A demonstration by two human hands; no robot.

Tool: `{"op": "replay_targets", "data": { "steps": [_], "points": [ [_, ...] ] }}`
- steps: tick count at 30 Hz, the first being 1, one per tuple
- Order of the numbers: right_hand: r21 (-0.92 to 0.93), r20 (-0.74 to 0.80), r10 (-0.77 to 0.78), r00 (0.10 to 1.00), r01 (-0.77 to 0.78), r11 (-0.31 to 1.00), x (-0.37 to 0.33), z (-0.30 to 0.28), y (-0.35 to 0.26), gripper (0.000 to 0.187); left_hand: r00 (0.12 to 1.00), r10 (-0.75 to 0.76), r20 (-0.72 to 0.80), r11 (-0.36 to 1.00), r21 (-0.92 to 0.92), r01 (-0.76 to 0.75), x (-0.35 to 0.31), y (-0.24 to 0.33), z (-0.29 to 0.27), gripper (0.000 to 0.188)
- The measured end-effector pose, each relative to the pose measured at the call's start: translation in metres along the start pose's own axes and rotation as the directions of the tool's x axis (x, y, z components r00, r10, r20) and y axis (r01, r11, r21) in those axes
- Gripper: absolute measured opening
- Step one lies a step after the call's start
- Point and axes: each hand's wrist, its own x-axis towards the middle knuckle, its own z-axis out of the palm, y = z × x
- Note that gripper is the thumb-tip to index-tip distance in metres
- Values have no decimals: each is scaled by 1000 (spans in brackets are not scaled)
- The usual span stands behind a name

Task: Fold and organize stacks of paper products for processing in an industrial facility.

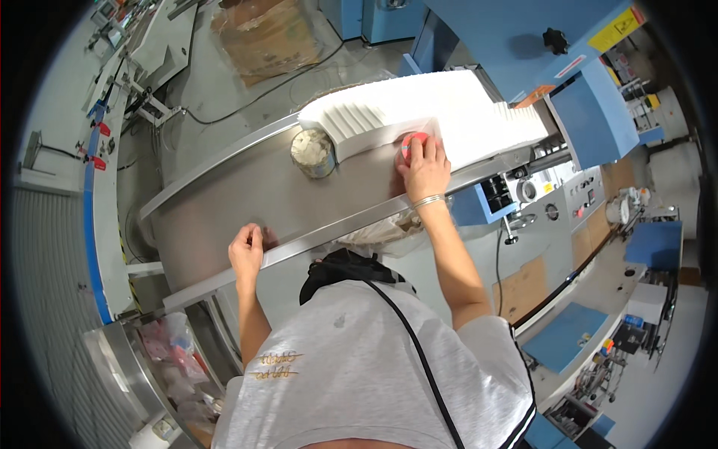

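Note:
My right hand (426,176) reaches over the metal trough (262,191), its fingers closed on a red round object (413,144), partly hidden under them. This object sits against the front of a long bank of white stacked sheets or pads (464,112). Near the trough's front left edge is my left hand (246,253), its fingers curled together; whether anything is in them is hidden. A round tin (313,153) with whitish stuff on top stands between the hands, beside the left end of the white stack.
Blue machinery (523,37) rises at the back right, by the trough's right end. A bin with plastic bags (176,352) stands at the lower left. A brown carton wrapped in plastic (265,37) lies on the floor behind. A white bag (385,228) hangs below the trough's front rim.

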Motion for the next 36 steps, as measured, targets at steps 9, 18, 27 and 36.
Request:
{"op": "replay_targets", "data": {
  "steps": [9, 18, 27, 36],
  "points": [
    [597, 32, -494, 869, 379, 707, -55, 9, -94, 21, 997, 77, 7, 987, 139, -77, 4, 11, -2, 19],
    [444, 379, -91, 921, -94, 891, -90, 43, -187, 36, 889, 44, 455, 815, -531, 232, 19, -36, -6, 21],
    [263, 228, -16, 974, -46, 964, -72, 32, -190, 32, 620, 5, 785, 462, -552, 694, 69, -37, -12, 20],
    [219, 338, 44, 940, -125, 968, -98, 55, -191, 30, 691, -29, 723, 774, -421, 473, 45, -42, 3, 8]
  ]
}}
